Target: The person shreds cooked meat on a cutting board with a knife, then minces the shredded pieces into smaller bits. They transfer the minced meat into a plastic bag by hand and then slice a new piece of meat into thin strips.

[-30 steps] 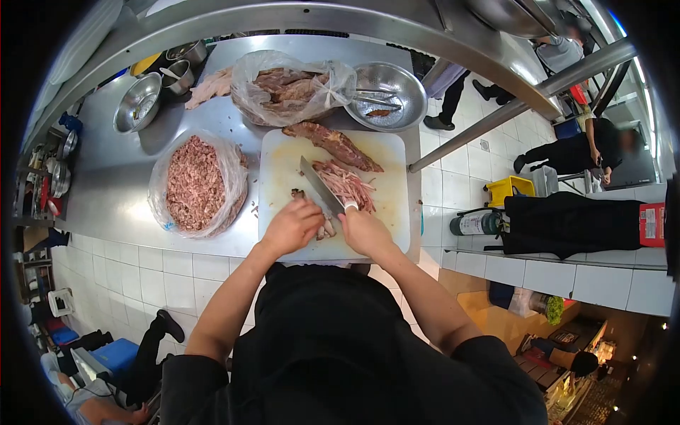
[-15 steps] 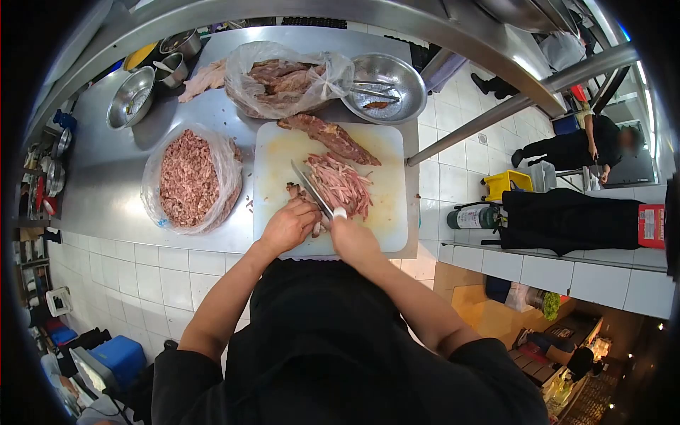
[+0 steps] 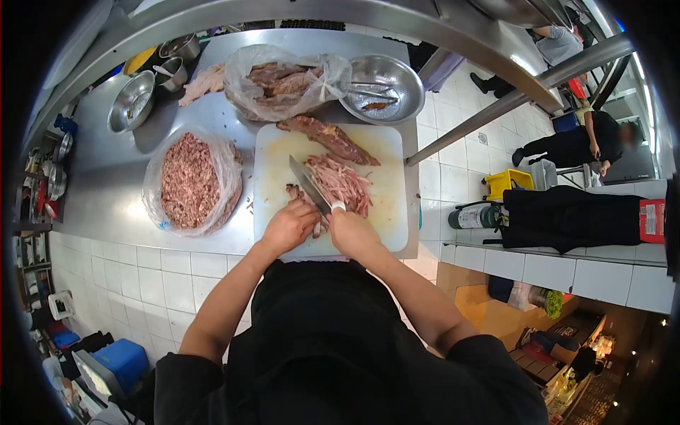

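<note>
Across the steel desk (image 3: 106, 195), beneath a metal frame, lie the work items. On its near edge sits the white board (image 3: 386, 212). Beyond the board, a clear bag (image 3: 248, 99) holds large pieces of meat; left of the board, a second bag (image 3: 230, 180), open at the top, holds finely chopped meat (image 3: 190, 180). The steel bowl (image 3: 404, 85) stands just beside the first bag, tongs (image 3: 375, 91) inside; a smaller bowl (image 3: 133, 103) stands at far left. On the board, one long uncut slab (image 3: 333, 139) lies behind a heap of thin strips (image 3: 343, 185). Right hand (image 3: 352, 230): grip closed round the knife (image 3: 308, 185) by its white handle, blade angled away to the left, between strips and left hand. Left hand (image 3: 292, 225): grip narrow, fingers curled over a small dark-edged piece (image 3: 292, 191) on the board, left of the blade.
</note>
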`<state>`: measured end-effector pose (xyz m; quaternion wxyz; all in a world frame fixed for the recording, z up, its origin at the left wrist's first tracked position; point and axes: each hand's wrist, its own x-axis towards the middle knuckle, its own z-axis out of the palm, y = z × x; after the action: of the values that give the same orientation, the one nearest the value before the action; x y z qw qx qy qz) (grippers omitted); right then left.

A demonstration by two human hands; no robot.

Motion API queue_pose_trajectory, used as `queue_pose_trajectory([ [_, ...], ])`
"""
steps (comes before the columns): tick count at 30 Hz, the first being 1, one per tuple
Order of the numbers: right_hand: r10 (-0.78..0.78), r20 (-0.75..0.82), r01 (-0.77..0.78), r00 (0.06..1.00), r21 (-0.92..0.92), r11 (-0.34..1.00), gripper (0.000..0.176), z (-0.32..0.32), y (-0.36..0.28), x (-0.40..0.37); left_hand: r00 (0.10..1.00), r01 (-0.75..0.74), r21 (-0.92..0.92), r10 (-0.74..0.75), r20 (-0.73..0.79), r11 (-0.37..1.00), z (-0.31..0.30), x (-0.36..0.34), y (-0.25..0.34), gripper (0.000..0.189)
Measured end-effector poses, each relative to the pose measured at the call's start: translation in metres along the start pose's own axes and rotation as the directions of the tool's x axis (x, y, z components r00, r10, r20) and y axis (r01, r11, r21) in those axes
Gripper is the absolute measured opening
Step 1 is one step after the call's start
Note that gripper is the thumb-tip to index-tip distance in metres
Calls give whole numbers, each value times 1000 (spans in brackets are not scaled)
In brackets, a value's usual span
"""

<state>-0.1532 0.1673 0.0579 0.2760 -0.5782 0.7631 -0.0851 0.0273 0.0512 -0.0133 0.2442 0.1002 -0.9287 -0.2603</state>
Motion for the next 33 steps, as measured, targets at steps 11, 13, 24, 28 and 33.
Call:
queue_pose_trajectory([
  [11, 26, -48, -22, 998, 81, 996, 26, 14, 2, 8, 1000, 21, 23, -21, 6, 1000, 4, -6, 7, 20],
  [13, 32, -54, -28, 998, 82, 996, 29, 4, -1, 4, 1000, 13, 42, -14, 10, 999, -4, -2, 6, 20],
  [24, -4, 59, 8, 998, -78, 997, 19, 0, -19, -22, 931, 363, 43, -361, -43, 931, -22, -5, -15, 23],
  [28, -8, 10, 8, 1000, -25, 1000, 27, 32, -12, 9, 919, 392, 21, -390, -50, 920, -17, -7, -17, 23],
  [33, -28, -58, 31, 998, 67, 997, 33, 16, -4, 28, 883, 443, -109, -454, -119, 890, -28, -6, -20, 23],
])
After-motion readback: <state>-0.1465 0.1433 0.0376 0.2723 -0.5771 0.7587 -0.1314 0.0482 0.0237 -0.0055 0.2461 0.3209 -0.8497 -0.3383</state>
